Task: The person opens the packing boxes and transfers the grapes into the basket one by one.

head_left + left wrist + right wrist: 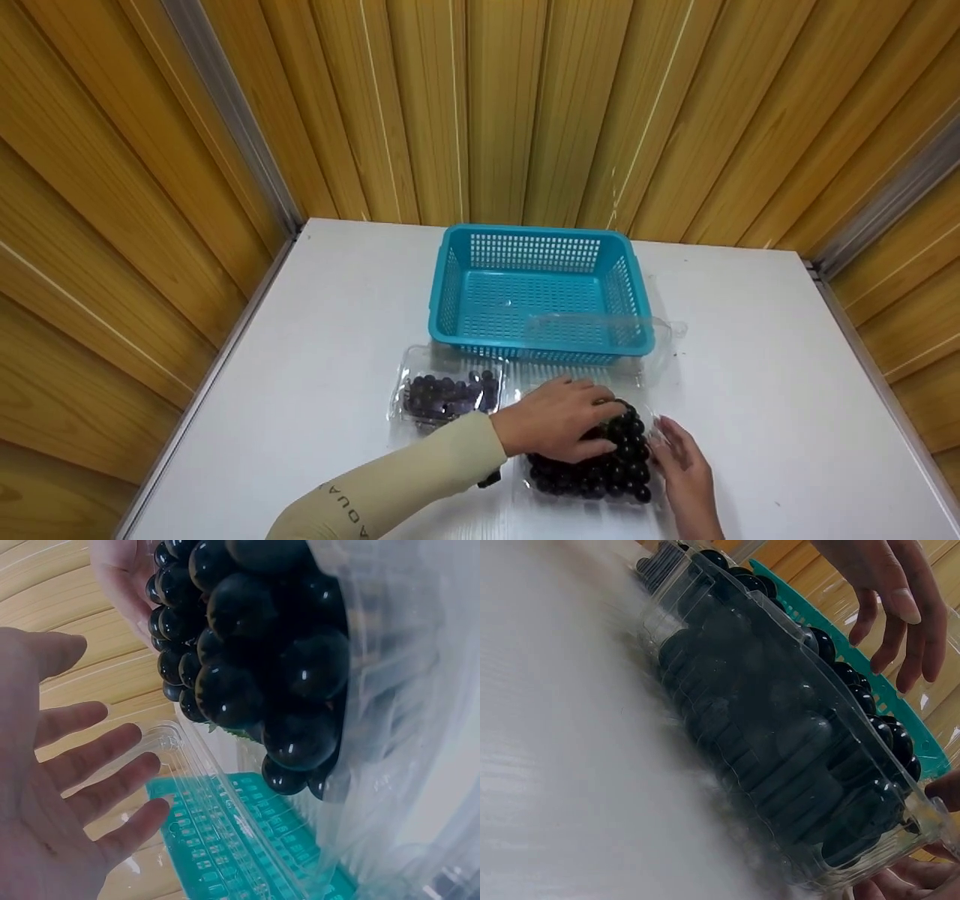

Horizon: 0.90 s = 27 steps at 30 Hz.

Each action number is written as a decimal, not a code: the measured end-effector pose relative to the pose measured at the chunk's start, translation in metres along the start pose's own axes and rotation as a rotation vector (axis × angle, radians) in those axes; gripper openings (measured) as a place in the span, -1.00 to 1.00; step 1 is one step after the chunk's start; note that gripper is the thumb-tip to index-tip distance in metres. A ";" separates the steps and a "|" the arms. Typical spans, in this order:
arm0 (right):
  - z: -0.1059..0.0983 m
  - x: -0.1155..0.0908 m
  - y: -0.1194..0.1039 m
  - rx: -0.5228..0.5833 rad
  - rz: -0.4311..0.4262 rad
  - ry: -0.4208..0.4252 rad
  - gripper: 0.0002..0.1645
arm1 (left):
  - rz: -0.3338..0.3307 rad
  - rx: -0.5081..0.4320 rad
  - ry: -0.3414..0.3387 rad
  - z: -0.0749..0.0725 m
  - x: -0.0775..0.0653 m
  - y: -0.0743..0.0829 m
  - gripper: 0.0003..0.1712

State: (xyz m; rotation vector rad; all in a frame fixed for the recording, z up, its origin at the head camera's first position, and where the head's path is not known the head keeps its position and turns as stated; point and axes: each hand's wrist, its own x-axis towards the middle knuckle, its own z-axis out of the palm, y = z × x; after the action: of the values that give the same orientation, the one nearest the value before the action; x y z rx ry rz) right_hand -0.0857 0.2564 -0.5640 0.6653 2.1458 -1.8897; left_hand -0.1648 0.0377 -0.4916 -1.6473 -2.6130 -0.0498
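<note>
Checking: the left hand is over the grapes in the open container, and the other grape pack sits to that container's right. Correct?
The side is wrong: the head view shows the other grape pack left of the open container. The left hand is indeed over the grapes.

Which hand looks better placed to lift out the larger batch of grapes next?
Probably the left hand: its fingers reach over the grapes, while the right hand is at the clear container's side.

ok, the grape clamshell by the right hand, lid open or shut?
Open: the clear lid is folded back toward the turquoise basket, leaving the black grapes uncovered.
</note>
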 end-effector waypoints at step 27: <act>0.004 0.002 -0.001 -0.004 0.020 -0.015 -0.25 | -0.023 -0.017 -0.178 0.013 -0.004 0.006 -0.05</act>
State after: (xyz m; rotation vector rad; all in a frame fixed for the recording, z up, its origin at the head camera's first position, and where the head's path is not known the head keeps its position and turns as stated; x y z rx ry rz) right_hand -0.0883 0.2530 -0.5647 0.6672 2.1252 -1.8735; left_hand -0.1579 0.0379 -0.5046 -1.7017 -2.7670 0.0768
